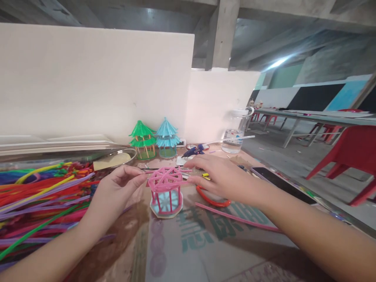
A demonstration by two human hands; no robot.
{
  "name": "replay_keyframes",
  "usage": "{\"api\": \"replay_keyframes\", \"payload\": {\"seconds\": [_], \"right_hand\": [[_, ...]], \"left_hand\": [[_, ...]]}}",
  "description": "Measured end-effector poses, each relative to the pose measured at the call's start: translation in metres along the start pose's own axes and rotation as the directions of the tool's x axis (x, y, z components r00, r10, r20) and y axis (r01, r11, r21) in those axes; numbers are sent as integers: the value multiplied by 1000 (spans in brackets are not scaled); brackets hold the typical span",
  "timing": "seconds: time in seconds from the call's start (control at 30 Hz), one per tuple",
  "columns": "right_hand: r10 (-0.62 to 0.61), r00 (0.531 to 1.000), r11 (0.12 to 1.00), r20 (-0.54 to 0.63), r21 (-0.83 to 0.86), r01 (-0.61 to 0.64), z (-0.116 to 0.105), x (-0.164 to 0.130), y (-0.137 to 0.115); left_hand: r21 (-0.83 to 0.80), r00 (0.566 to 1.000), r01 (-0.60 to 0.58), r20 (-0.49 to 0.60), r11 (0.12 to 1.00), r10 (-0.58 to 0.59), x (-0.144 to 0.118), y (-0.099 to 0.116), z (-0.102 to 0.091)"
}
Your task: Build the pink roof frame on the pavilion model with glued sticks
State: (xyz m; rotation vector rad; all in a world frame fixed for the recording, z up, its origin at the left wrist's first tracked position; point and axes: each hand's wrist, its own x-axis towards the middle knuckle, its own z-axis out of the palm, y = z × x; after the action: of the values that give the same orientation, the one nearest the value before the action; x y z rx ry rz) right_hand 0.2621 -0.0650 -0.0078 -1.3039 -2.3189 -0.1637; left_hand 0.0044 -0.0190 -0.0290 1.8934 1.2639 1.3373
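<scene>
A small pink pavilion frame (166,194) made of straws stands on a pale base on the cardboard-covered table. My left hand (117,188) pinches a pink straw at the left side of its roof. Palm down to the right of the roof, my right hand (219,176) touches the roof's right edge with its fingertips. Red-handled scissors (213,200) lie partly under that hand. A loose pink straw (235,217) lies on the table in front of it.
A heap of coloured straws (38,199) fills the left. Behind stand a green pavilion (143,139) and a blue pavilion (167,137), a blue glue gun (194,150), a clear jar (235,131) and a phone (279,182). Red chairs (349,156) stand at right.
</scene>
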Motion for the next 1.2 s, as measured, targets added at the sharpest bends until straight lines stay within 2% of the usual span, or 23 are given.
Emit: {"api": "replay_keyframes", "payload": {"seconds": [0.13,0.27,0.37,0.43,0.5,0.57,0.63,0.7,0.77,0.87,1.0,1.07,1.13,1.2], "right_hand": [[-45,997,999,70,4,45,3,-1,-3],[-82,994,997,67,22,80,7,-2,-4],[-84,995,996,53,46,81,11,-1,-6],[-86,995,994,47,67,83,13,0,-7],[-90,995,993,39,86,87,16,0,-8],[-82,996,992,29,98,79,19,0,-7],[-60,998,993,22,105,58,22,0,-6],[-43,999,992,30,117,39,23,1,-5],[-22,998,990,66,140,13,23,2,-6],[1,993,985,115,170,-20,19,2,-12],[-16,993,994,114,108,4,16,-2,-20],[-42,993,997,108,62,35,17,-4,-23],[-67,993,997,100,32,64,19,-5,-25],[-86,992,996,91,8,86,20,-6,-26]], "left_hand": [[20,999,4,39,1000,-5,-1,10,-3],[47,979,-188,89,981,183,6,24,-3],[171,930,-364,117,916,348,12,37,-3],[255,880,-466,227,847,416,13,42,-3],[286,833,-533,339,796,437,13,41,-2],[315,828,-537,371,783,419,11,36,-4],[354,851,-504,361,788,382,12,27,-6],[361,869,-456,376,813,321,15,20,-9],[325,867,-418,422,848,265,19,16,-12],[278,854,-378,472,883,217,20,14,-13],[302,880,-354,427,885,207,14,20,-11],[291,861,-407,437,866,258,9,24,-10],[255,819,-466,486,847,304,6,29,-10],[235,802,-466,519,853,295,4,32,-12]]}}
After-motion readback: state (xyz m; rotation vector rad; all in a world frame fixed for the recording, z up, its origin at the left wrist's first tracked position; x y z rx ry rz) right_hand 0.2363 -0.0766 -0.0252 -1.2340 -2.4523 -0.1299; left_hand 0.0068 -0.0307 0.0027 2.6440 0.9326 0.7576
